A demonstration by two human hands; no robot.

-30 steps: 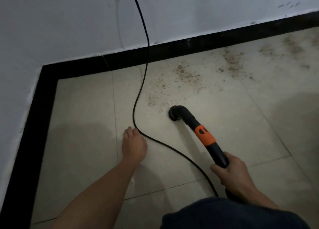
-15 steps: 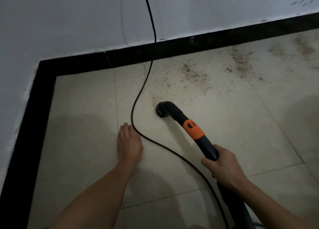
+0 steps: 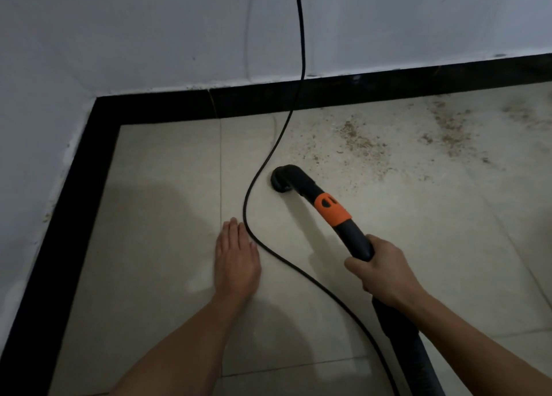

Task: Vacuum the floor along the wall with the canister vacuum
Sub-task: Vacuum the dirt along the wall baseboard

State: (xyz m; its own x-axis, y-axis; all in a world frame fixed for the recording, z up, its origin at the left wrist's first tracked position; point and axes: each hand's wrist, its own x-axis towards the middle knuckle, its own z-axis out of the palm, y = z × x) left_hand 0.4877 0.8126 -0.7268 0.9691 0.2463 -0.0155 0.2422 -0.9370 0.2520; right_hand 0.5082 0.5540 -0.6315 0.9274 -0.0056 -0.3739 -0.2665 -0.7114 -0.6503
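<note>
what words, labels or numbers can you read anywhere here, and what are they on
No text can be read anywhere.
On the orange collar of the tube: two dark marks, shapes rather than letters as far as can be told.
On the wall, baseboard, floor and cord: no writing shows.

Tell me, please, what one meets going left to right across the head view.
Side skirting, left hand, nozzle, orange collar, right hand gripping the wand; the cord spans several, so I leave it out.
</note>
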